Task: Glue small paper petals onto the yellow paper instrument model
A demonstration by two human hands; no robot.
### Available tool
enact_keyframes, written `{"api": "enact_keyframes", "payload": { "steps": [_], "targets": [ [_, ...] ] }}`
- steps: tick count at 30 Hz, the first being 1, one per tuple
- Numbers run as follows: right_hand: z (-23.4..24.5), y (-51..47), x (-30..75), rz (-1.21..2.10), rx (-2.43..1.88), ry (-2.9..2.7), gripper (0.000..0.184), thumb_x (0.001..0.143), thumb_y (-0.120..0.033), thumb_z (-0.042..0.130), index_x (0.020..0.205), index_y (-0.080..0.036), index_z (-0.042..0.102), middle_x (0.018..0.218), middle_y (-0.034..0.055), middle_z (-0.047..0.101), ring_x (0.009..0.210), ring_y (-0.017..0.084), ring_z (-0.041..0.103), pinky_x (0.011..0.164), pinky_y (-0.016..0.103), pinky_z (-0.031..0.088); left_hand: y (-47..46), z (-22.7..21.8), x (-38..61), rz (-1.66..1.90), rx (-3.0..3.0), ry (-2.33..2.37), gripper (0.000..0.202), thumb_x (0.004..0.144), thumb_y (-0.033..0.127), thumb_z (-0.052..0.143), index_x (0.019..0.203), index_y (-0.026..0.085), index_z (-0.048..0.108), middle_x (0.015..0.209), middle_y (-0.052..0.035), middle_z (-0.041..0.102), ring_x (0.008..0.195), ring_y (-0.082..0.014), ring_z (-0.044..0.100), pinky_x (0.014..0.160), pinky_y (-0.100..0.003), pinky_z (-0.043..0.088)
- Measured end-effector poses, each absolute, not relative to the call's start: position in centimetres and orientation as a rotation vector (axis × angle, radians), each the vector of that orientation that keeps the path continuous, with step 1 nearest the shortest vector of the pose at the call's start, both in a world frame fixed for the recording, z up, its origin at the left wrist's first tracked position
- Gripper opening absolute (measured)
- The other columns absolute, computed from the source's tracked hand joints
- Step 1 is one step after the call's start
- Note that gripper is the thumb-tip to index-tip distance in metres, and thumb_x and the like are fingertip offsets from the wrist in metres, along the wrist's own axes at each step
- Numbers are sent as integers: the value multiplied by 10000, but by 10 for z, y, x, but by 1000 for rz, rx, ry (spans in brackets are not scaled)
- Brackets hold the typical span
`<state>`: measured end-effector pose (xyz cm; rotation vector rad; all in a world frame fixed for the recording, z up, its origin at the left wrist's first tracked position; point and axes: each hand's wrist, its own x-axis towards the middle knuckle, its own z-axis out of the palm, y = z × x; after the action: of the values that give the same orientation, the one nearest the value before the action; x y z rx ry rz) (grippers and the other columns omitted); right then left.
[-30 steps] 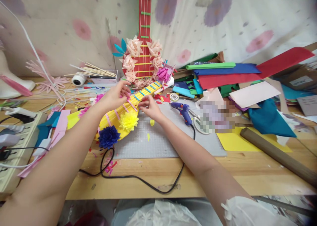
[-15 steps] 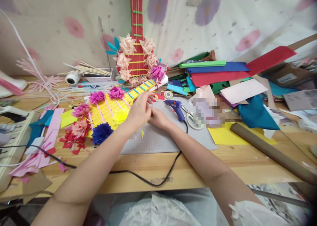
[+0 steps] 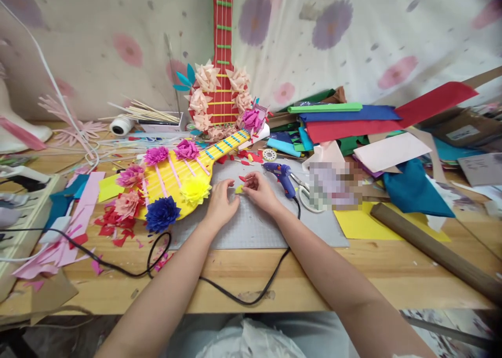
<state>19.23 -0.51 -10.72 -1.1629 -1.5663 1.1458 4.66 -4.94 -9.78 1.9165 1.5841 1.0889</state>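
Observation:
A yellow paper guitar (image 3: 178, 182) with pink strips and paper flowers lies on the wooden table (image 3: 353, 266), its neck pointing to the back right. Both hands meet on the grey cutting mat (image 3: 251, 222) just right of the guitar's body. My left hand (image 3: 220, 206) has its fingers curled and pinches a small yellow paper scrap (image 3: 239, 189). My right hand (image 3: 259, 190) pinches the same scrap from the other side, with a small red bit by its fingertips. A blue glue gun (image 3: 281, 176) lies just beyond my right hand.
A red paper guitar (image 3: 221, 59) leans upright against the flowered backdrop. Coloured paper sheets (image 3: 353, 120) pile up at the back right. A brown cardboard tube (image 3: 435, 250) lies at the right. The black cord (image 3: 219, 290) loops along the front edge. A power strip (image 3: 23, 216) sits at the left.
Both hands left the yellow guitar's neck and came down onto the grey mat, closing on a small yellow scrap. The pink flowers on the guitar's body are now uncovered.

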Motion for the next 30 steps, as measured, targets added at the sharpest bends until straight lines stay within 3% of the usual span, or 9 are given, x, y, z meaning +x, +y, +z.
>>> {"api": "enact_keyframes", "payload": {
  "steps": [3,7,10,17,20,26,30],
  "targets": [
    [-106,-5,193,1286,-1086,-1444,324,638,-231,606,902,-212,420,693,-50,537,640,103,553,645,275,466,-47,-97,49,1068,1804,1543,378,736,233,590,1090,185,468,975,-76,601,884,-192,560,762,-342,452],
    [-104,-6,196,1265,-1044,-1428,359,628,-237,634,917,-211,421,804,-10,568,720,112,568,714,302,476,-40,-99,51,1087,1617,1554,282,761,228,565,1030,187,492,780,-5,578,596,-112,510,616,-268,426],
    [-102,-6,197,1233,-1040,-1486,387,632,-239,656,943,-213,427,930,32,585,803,124,580,754,314,482,-37,-102,50,1116,1582,1521,275,757,232,576,1016,195,494,741,10,581,588,-109,510,605,-258,418],
    [-107,-7,193,1210,-1157,-1489,288,706,-266,599,934,-215,429,717,-37,585,654,108,576,651,277,482,-36,-103,49,1104,1612,1515,239,768,280,562,991,203,523,760,-8,619,632,-133,557,616,-273,426],
    [-108,-7,192,1201,-1178,-1492,268,714,-280,593,919,-215,434,700,-37,596,624,111,574,612,267,472,-34,-103,49,1154,1563,1511,221,767,262,554,976,192,532,810,-29,631,696,-143,587,644,-279,447],
    [-105,-5,191,1110,-1194,-1499,268,699,-270,608,904,-207,446,771,-7,613,701,123,595,670,284,475,-33,-101,50,1153,1508,1518,207,751,214,557,952,189,515,740,-5,616,650,-134,571,655,-281,446],
    [-106,-2,191,1072,-1237,-1497,258,697,-257,611,890,-208,447,714,-30,591,660,121,587,672,289,473,-34,-98,50,1124,1543,1554,196,754,225,559,944,190,521,737,-3,620,664,-141,578,667,-289,447]
  ]
}}
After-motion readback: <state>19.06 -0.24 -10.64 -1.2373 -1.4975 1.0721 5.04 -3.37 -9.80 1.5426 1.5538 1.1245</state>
